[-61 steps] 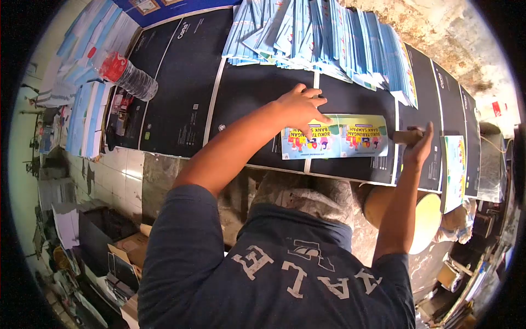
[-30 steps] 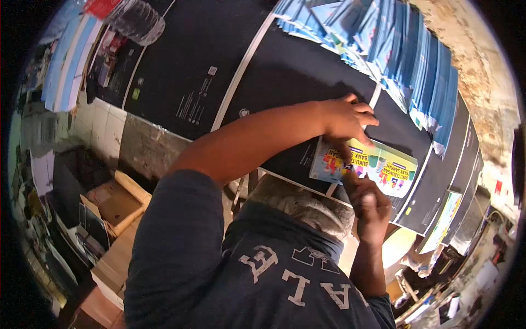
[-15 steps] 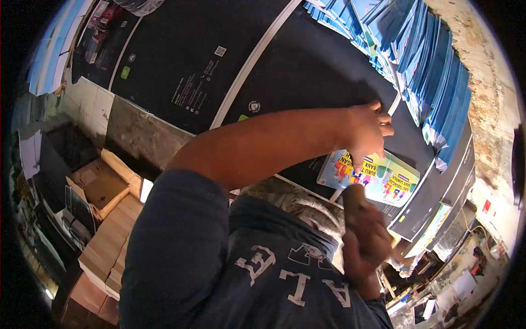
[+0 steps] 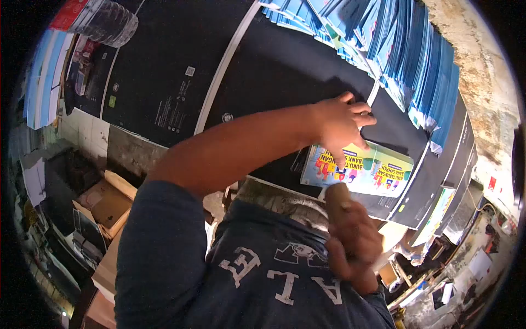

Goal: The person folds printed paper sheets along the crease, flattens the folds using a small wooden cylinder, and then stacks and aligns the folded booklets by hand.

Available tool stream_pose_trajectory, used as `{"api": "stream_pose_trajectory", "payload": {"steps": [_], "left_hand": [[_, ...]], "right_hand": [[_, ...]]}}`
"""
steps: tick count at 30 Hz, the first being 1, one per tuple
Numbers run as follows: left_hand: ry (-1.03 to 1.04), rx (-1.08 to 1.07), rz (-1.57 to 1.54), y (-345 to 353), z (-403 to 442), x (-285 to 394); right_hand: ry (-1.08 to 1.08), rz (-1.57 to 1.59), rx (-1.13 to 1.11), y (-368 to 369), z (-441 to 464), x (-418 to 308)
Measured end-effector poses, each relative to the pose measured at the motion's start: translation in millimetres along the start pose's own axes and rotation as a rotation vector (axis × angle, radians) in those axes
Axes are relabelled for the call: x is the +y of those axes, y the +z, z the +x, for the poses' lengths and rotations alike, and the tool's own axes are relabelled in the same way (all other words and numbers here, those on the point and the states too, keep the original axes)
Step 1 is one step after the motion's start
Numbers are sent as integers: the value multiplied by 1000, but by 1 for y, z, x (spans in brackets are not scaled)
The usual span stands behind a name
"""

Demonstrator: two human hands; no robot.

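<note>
A small pile of booklets [image 4: 383, 171] with yellow, green and pink covers lies on the black tabletop sheet, near its front edge. My left hand [image 4: 342, 125] reaches across from the left, thumb and forefinger resting on the booklets, the other fingers spread over the black surface. In front of the booklets my right hand [image 4: 356, 241] is wrapped round a stubby brown cylindrical tool [image 4: 337, 197]. Its upper end points at the booklets' lower edge; motion blur hides what kind of tool it is.
Dense rows of blue-edged booklets [image 4: 405, 49] stand along the back right by a rough wall [image 4: 487, 93]. A clear plastic bottle [image 4: 107, 23] is at the top left, near a light-blue stack [image 4: 44, 82]. An opened cardboard box [image 4: 107, 205] sits lower left. Clutter lies lower right.
The view has shifted, so the table and booklets appear further left and the bottle shows more fully. My left hand stays on the booklets, and my right hand still grips the brown tool.
</note>
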State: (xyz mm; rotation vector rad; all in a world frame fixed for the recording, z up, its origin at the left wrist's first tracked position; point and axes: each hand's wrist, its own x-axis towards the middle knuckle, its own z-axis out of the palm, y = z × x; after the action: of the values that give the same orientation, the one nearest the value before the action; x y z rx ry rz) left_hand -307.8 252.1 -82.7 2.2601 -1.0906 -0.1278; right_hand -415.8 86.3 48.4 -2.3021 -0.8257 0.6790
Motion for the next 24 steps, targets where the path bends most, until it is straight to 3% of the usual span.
{"api": "stream_pose_trajectory", "payload": {"steps": [5,9,10,12,15,16,19,21,23,24], "left_hand": [[-9,-2,7,-7,1,4],[-34,-40,-20,-11,3,6],[-41,-54,-6,-9,3,6],[-60,-82,-3,-6,-3,10],[-106,-161,10,-18,11,11],[-110,-166,29,-18,12,13],[-102,-174,78,-22,15,19],[-108,-180,103,-26,16,24],[-154,-193,142,-28,20,28],[-169,-206,178,-28,21,30]], "right_hand": [[-105,304,145,33,-16,36],[-84,241,223,11,-4,11],[3,153,123,0,0,0],[-221,319,209,33,1,39],[-232,384,319,27,4,42],[-184,550,254,23,2,43],[-180,635,285,27,-1,49],[-189,626,349,38,-5,48],[-407,480,468,45,-7,51],[-426,463,426,44,-8,52]]}}
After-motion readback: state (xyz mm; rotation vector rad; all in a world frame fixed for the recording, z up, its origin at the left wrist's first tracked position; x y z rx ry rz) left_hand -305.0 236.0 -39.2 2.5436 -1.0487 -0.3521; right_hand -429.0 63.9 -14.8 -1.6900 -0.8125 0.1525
